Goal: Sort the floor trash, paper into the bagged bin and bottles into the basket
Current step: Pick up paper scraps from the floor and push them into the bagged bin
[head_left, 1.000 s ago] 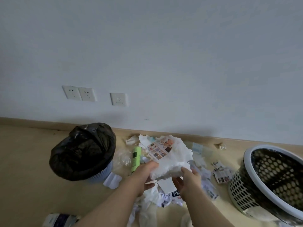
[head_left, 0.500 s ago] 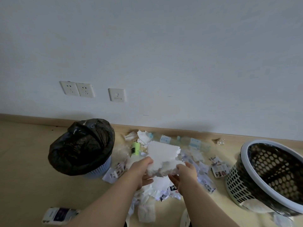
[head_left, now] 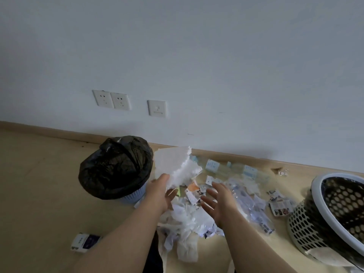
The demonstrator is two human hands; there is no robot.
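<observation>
our left hand (head_left: 159, 192) grips the crumpled white paper wad (head_left: 177, 166) by its lower edge just beside the bagged bin (head_left: 116, 168), our right hand (head_left: 218, 201) hangs spread and empty over the floor litter (head_left: 187, 219); we judge the wad light, soft, best bunched whole.

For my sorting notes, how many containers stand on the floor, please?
2: the black-bagged bin left of the trash pile, the perforated basket at the right edge. Others may be off-frame.
</observation>
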